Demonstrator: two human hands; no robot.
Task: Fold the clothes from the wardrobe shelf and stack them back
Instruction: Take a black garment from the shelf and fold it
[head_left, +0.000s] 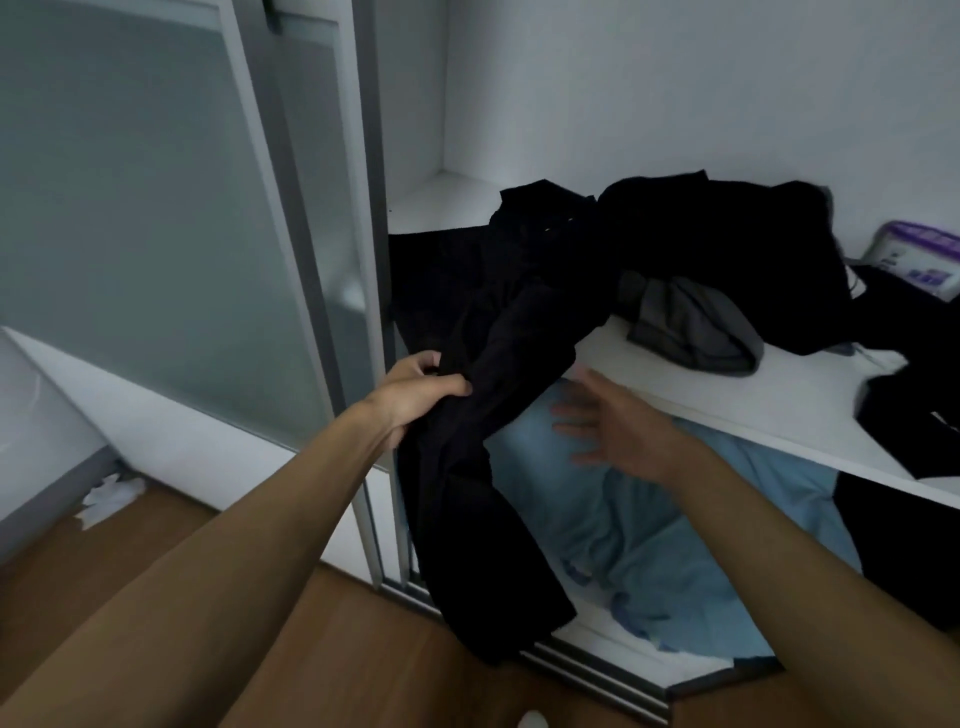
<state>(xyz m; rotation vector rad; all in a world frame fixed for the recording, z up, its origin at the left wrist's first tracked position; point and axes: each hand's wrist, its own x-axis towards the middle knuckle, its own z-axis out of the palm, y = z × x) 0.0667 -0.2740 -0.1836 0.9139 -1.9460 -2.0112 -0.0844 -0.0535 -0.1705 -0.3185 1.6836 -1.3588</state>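
A black garment trails off the white wardrobe shelf and hangs down past its front edge toward the floor. My left hand grips this garment at the shelf's left front corner. To its right, my right hand is held with fingers spread, just below the shelf edge and touching nothing. More black clothes lie heaped at the back of the shelf, with a grey garment in front of the heap. Another black piece lies at the right end.
A frosted sliding door stands to the left of the opening. Light blue fabric fills the compartment below the shelf. A purple and white pack sits at the far right. The door track runs along the wooden floor.
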